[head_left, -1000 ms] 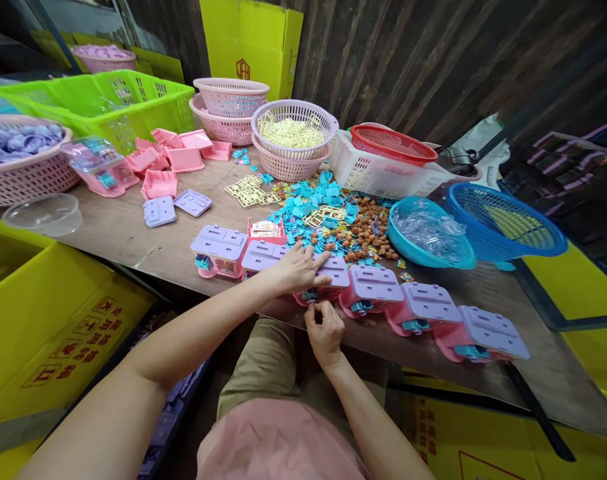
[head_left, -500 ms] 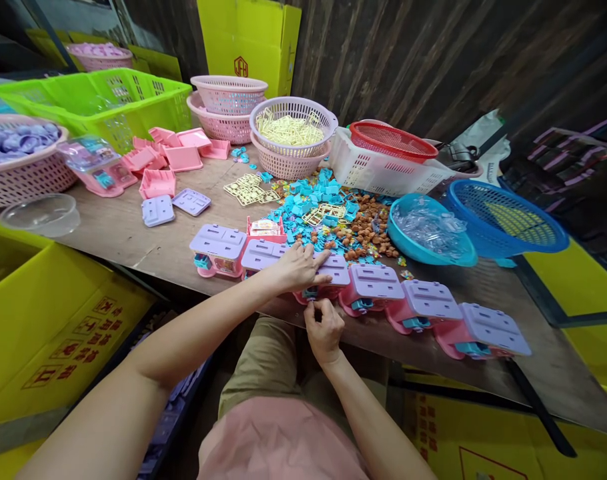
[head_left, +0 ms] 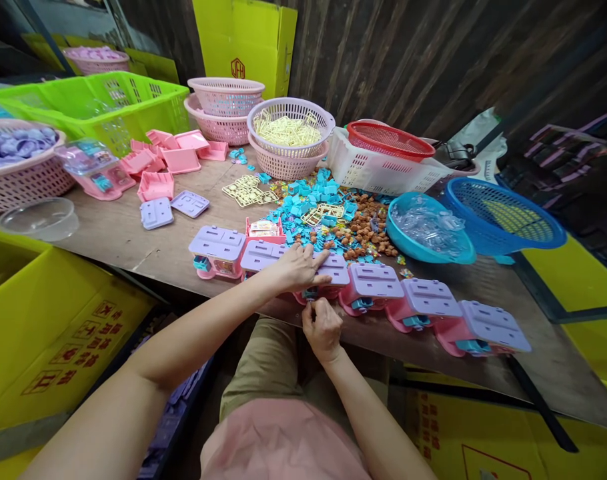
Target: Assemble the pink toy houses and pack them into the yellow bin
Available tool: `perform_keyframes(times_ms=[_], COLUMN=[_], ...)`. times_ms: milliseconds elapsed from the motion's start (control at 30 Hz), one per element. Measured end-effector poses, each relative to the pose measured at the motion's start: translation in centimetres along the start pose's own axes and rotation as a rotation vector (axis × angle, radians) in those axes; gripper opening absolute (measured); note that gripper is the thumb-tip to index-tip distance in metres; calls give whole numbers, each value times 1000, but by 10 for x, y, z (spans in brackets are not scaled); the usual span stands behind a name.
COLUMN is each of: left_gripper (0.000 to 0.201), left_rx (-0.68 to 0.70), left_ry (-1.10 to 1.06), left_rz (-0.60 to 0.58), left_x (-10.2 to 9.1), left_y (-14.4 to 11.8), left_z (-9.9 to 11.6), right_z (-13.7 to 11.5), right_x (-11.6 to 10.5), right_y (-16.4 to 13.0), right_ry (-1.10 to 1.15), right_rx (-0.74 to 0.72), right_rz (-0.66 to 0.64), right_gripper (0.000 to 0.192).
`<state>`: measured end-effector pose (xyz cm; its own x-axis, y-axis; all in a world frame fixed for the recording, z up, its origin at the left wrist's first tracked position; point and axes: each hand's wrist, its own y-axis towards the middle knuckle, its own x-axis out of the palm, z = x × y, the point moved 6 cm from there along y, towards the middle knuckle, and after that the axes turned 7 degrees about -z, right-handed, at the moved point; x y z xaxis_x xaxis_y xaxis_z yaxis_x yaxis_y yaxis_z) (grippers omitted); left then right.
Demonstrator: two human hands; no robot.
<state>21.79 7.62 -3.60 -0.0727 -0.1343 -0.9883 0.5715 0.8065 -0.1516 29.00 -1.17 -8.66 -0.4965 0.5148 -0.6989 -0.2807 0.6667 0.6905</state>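
Observation:
Along the table's near edge stands a row of several pink toy boxes with purple lids and small blue parts at the front. My left hand (head_left: pixel 299 268) lies over the lid of one middle toy box (head_left: pixel 335 268), fingers spread and pressing on top. Just below its front edge, my right hand (head_left: pixel 323 328) is closed in a pinch at a small part; the fingertips hide what they grip. Another toy box (head_left: pixel 263 255) sits partly under my left wrist. To the right are more boxes, the closest being this toy box (head_left: pixel 375 283).
Behind the row lie loose blue pieces (head_left: pixel 326 190) and brown pieces (head_left: pixel 368 230). A blue bowl (head_left: pixel 428 250) holds clear plastic parts. Farther left are pink trays (head_left: pixel 156 187) and purple lids (head_left: pixel 157 213). A black strip (head_left: pixel 541 403) juts past the table's front edge.
My right hand has turned slightly, its fingers curling more at the toy box's front. My left hand stays on the lid. The view has shifted a little.

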Motion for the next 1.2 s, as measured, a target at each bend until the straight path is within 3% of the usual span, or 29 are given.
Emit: perform_keyframes(times_ms=[167, 367, 533, 733, 933, 1200], left_gripper=[64, 63, 63, 67, 67, 65], left_rx=[0, 12, -1, -4, 17, 37], left_ry=[27, 37, 21, 13, 19, -3], left_rz=[7, 39, 3, -3, 8, 39], left_x=[2, 3, 0, 0, 1, 3], left_y=[1, 1, 0, -1, -1, 1], left_z=[-1, -1, -1, -2, -1, -3], right_z=[1, 3, 0, 1, -3, 5], right_x=[-3, -5, -2, 1, 8, 1], right_y=[7, 10, 8, 3, 2, 1], right_ry=[13, 27, 15, 0, -17, 94], right_rx=[-34, 61, 50, 148, 32, 50], right_rz=[-50, -60, -59, -20, -41, -19], right_gripper=[23, 23, 24, 21, 21, 22])
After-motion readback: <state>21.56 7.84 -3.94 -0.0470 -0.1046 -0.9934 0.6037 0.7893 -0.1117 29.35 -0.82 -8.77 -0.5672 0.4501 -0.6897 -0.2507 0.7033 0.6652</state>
